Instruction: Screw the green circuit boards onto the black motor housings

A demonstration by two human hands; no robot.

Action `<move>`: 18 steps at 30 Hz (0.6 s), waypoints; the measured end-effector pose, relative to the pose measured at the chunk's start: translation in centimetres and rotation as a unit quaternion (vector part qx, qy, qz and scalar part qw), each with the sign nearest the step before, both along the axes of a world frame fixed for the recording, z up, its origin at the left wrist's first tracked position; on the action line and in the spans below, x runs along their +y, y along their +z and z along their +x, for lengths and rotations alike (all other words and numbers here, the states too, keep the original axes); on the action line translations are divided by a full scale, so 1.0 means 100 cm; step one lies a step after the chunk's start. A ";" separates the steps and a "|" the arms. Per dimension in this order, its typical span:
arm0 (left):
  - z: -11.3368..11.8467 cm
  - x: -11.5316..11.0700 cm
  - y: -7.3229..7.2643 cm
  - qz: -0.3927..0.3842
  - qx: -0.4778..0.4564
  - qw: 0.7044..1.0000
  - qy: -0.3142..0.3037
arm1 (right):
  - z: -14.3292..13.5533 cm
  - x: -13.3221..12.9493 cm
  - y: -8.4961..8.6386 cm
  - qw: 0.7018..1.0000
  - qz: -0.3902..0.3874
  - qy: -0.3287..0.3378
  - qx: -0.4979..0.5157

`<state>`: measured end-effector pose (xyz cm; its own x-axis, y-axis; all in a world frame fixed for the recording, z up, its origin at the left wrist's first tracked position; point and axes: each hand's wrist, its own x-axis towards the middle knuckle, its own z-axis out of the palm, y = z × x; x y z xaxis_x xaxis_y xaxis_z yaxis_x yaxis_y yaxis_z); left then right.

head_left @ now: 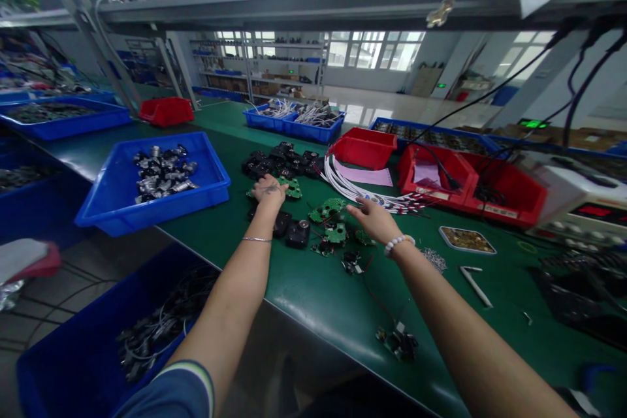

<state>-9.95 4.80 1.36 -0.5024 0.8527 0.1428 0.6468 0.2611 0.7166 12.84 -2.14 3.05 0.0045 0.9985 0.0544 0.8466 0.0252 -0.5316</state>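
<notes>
My left grip (268,189) is at green circuit boards (294,189) beside black housings (297,233); can't tell if grasping. Right grip (373,219) looks loose, near more boards, probably clustered mid-counter (304,297) for easy reach.

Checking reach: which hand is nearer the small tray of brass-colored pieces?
Right. The right hand is left of the small tray, apart from it; the left hand is farther left, at a green circuit board.

Nothing legible: bin label (498,211), red display (595,211), green sign (533,123) blurred.
</notes>
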 end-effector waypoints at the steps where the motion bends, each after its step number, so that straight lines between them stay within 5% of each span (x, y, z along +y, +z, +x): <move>1: -0.004 0.003 -0.003 -0.003 -0.009 1.000 -0.002 | 0.001 0.001 0.000 1.000 0.005 -0.012 0.011; 9: 0.008 0.011 -0.001 0.174 -0.121 0.971 -0.106 | 0.001 -0.002 -0.004 0.983 0.073 -0.045 0.161; 13: 0.030 0.002 0.008 0.250 -0.214 0.919 -0.217 | -0.005 -0.004 0.008 0.947 0.073 -0.002 0.314; 18: 0.066 -0.017 0.000 0.249 -0.292 0.843 -0.376 | -0.003 -0.007 0.010 0.889 0.014 0.067 0.453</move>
<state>-3.35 3.09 1.39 0.0455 0.8690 0.4928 -0.0062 -0.4931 0.8700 12.57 -2.80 4.08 -0.0599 0.9916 0.1146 0.0591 0.1181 -0.9912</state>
